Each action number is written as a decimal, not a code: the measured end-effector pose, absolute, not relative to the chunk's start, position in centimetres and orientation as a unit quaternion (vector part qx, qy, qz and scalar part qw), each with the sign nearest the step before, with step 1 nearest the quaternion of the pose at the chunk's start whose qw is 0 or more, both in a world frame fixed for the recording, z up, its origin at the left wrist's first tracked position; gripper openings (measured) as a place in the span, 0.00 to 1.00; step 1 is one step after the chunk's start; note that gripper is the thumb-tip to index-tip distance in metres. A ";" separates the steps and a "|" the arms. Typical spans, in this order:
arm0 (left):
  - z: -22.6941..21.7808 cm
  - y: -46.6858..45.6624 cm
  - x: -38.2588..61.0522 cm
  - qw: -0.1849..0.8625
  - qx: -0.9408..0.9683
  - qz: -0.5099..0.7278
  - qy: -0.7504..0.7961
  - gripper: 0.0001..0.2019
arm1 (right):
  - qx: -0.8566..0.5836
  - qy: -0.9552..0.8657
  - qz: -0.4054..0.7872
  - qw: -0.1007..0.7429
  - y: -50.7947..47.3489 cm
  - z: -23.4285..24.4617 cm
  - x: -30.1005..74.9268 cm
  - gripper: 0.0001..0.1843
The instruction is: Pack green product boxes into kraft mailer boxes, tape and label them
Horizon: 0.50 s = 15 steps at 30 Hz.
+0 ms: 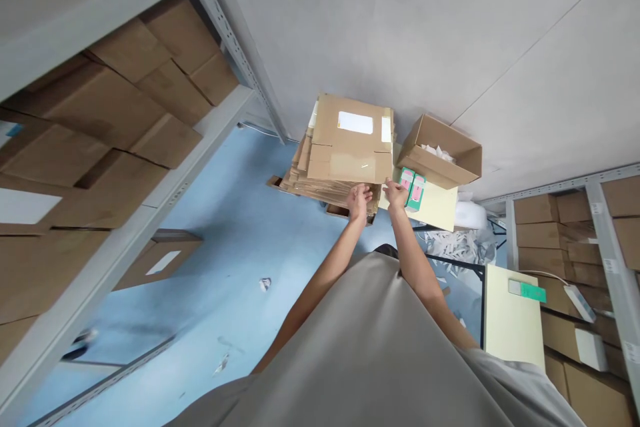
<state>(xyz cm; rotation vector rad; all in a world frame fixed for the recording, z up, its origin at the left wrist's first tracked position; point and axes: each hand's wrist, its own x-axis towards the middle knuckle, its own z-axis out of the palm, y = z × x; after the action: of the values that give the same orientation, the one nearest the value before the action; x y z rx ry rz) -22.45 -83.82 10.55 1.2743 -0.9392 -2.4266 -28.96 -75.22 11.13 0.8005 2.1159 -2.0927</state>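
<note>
A stack of flattened cardboard boxes leans at the wall in front of me. Its top flattened carton has white labels and a strip of tape. My left hand is at the stack's near edge, fingers loosely bent and apart, with nothing visible in them. By the near right corner is my right hand, thumb and fingers drawn together; whatever they may pinch is too small to make out. Just right of that hand lie green-and-pink small boxes on a pale yellow table.
An open cardboard box with white paper inside stands on the table's far side. Shelves of cartons flank me, a shelf beam at left and a rack post at right. A second pale table holds a green-and-white box.
</note>
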 end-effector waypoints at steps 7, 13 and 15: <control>13.0 -86.7 -24.8 0.208 0.427 -0.854 -0.211 0.10 | 0.060 0.739 -0.670 -0.018 -75.3 15.8 -27.7 0.28; 15.7 -89.2 -24.9 0.231 0.367 -0.887 -0.156 0.13 | -0.037 0.753 -0.655 -0.053 -75.0 19.6 -26.6 0.29; 16.8 -88.9 -24.5 0.227 0.342 -0.898 -0.161 0.13 | -0.042 0.745 -0.663 -0.064 -74.4 20.4 -25.9 0.29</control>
<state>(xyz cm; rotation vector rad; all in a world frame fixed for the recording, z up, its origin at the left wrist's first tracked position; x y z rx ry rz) -24.47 -88.88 16.84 0.9415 -0.4423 -2.4732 -25.91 -74.42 20.38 -0.1385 2.4396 -2.1719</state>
